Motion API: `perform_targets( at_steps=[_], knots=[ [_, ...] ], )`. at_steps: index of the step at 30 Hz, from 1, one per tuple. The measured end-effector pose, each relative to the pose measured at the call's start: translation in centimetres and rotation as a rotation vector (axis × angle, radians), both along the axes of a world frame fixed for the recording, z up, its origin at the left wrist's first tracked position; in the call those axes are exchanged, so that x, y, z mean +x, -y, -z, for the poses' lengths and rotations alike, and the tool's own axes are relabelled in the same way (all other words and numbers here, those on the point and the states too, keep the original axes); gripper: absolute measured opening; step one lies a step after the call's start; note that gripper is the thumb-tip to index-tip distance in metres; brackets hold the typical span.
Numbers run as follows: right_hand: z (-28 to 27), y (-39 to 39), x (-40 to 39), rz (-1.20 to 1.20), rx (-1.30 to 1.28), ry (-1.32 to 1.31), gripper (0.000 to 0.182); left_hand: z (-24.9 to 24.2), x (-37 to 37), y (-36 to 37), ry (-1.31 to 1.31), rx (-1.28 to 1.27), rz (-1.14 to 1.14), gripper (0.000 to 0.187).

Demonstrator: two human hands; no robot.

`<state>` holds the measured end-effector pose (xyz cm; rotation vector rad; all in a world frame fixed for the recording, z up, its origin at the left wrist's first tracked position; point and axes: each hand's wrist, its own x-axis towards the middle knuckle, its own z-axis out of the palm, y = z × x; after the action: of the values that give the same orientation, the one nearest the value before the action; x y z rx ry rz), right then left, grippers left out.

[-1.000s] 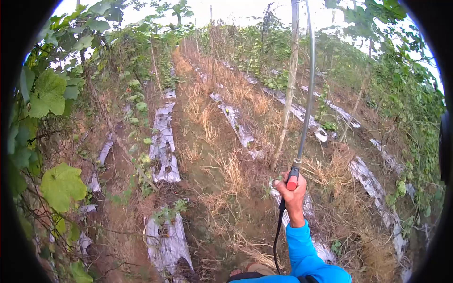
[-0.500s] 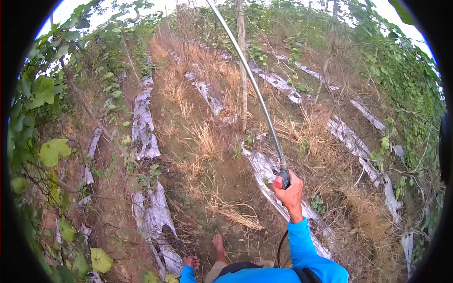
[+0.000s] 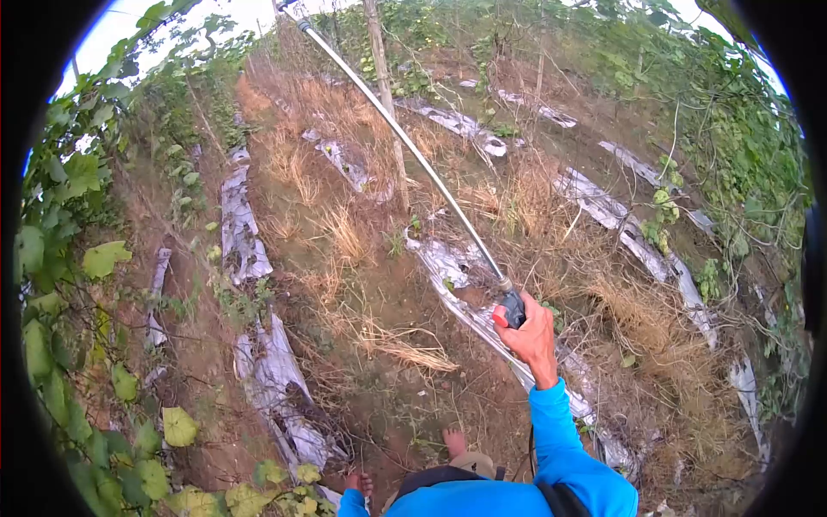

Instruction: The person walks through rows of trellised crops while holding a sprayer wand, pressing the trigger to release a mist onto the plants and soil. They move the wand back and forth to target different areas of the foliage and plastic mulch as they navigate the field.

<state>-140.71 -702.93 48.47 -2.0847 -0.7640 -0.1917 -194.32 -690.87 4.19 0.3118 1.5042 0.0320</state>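
Observation:
My right hand (image 3: 531,343) is wrapped around the black handle of a spray lance (image 3: 405,138), which has a red part by my thumb. The long metal tube slants up and to the left, with its nozzle end (image 3: 297,19) near the top edge of the view. Under the tube and handle runs a torn strip of silvery plastic mulch (image 3: 457,267). Low in the view, beside my body, my left hand (image 3: 357,484) shows with its fingers curled; what they hold is hidden. A dark hose hangs below my right forearm.
Torn mulch strips (image 3: 245,224) run along the rows, with dry straw (image 3: 405,345) and bare soil between them. A wooden post (image 3: 385,95) stands ahead, behind the tube. Leafy vines (image 3: 77,181) climb on both sides. My bare foot (image 3: 455,444) is on the soil.
The lance has swung left, and its nozzle end now shows at the top. Much of the scene has shifted left in view. A different bare foot shows in front of me.

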Motion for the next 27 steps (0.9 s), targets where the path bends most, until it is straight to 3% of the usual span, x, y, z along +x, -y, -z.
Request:
perform_targets(
  at_steps=[2,6,9,13,16,22,23,27],
  knots=[
    [0.2,2.7,-2.4,-0.007,0.042,0.063,0.027,0.5,-0.3,1.0,-0.051,0.147,0.139,0.027],
    [1.3,8.3,-7.5,0.026,-0.004,0.070,0.032,2.7,-2.4,4.1,0.029,0.113,0.147,0.025],
    [1.4,12.5,-10.7,0.194,-0.055,0.190,0.039,1.8,-5.3,9.4,0.067,0.107,0.151,0.020],
    [1.4,18.7,-12.3,0.327,-0.132,0.118,0.038,2.6,-11.5,19.4,0.052,0.065,0.199,0.022],
    [1.2,22.8,-13.1,0.338,-0.082,0.089,0.038,2.9,-15.2,25.4,-0.089,-0.118,0.200,0.022],
    [1.8,29.2,-13.4,0.248,0.003,-0.055,0.036,2.3,-18.3,32.4,-0.013,-0.151,0.075,0.023],
    [2.4,30.4,-13.0,0.144,0.017,-0.129,0.034,2.0,-18.4,33.3,0.003,-0.138,0.050,0.023],
    [3.2,35.6,-12.5,-0.061,0.040,-0.149,0.029,1.6,-16.2,37.1,-0.035,0.067,0.065,0.022]
  ],
)
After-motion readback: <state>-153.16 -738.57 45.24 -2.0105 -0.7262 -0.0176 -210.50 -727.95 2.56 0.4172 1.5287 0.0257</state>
